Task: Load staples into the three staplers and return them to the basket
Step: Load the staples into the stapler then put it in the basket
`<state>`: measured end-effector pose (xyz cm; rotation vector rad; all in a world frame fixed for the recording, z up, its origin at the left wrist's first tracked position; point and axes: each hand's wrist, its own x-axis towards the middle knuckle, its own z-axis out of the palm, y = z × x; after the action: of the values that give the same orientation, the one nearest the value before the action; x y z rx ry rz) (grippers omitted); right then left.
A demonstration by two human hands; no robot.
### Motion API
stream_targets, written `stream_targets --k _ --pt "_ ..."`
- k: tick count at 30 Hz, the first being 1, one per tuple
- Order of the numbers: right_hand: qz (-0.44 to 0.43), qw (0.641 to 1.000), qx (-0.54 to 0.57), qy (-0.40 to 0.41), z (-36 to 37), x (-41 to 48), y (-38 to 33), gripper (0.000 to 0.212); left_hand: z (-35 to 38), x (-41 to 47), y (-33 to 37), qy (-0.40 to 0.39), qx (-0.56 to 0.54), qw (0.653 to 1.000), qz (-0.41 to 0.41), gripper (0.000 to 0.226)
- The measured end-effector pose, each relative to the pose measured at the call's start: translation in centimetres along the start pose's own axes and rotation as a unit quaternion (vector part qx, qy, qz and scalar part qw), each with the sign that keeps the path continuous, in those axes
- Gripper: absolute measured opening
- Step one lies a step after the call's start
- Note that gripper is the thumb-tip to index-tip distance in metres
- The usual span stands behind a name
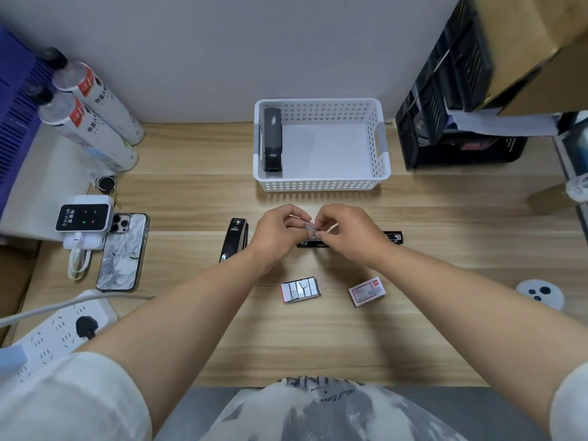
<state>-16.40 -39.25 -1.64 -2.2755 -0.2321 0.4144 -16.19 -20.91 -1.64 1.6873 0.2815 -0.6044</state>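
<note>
My left hand [276, 232] and my right hand [348, 233] meet above the desk, both pinching a small silvery strip of staples [311, 231]. Under them lies a black stapler [393, 237] opened flat, mostly hidden by my hands. A second black stapler [234, 238] lies shut to the left of my left hand. A third black stapler [272, 140] rests along the left wall inside the white perforated basket [321, 184]. Nearer me sit an open tray of staples [300, 289] and its red-and-white sleeve [367, 291].
A phone [122, 251], a small wifi device on a charger [84, 221], a power strip [60, 332] and two bottles [95, 119] crowd the left side. Black file racks [451, 122] stand at the back right. A white round cap [539, 294] sits right.
</note>
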Motion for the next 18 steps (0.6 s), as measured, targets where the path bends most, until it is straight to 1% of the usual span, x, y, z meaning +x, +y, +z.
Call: stream_targets --k 3,6,8,10,12,15,18 --pt "0.008 1.0 0.005 0.005 -0.2 -0.2 0.3 0.015 0.5 0.2 -0.1 -0.003 0.012 1.0 0.006 0.029" --pt "0.018 1.0 0.009 0.002 0.0 -0.5 0.5 0.012 0.8 0.4 -0.7 -0.006 0.026 0.999 0.02 0.028" --pt "0.021 0.999 -0.032 0.017 -0.1 -0.6 0.9 0.012 0.9 0.7 -1.3 0.005 0.057 0.997 0.042 0.03" --pt "0.031 0.994 -0.1 0.028 -0.2 -0.8 1.4 0.012 1.0 1.1 -2.0 0.038 0.133 0.988 0.062 0.032" --pt "0.039 0.986 -0.159 0.025 -0.1 -1.0 1.8 0.011 0.9 1.5 -2.7 0.058 0.199 0.977 0.055 0.036" --pt "0.024 0.977 -0.213 0.02 0.4 -1.2 2.2 0.01 0.9 2.1 -3.8 0.023 0.269 0.962 0.034 0.042" --pt "0.009 0.968 -0.249 0.017 0.9 -1.2 2.4 0.011 0.9 2.4 -4.4 0.003 0.294 0.955 0.03 0.045"
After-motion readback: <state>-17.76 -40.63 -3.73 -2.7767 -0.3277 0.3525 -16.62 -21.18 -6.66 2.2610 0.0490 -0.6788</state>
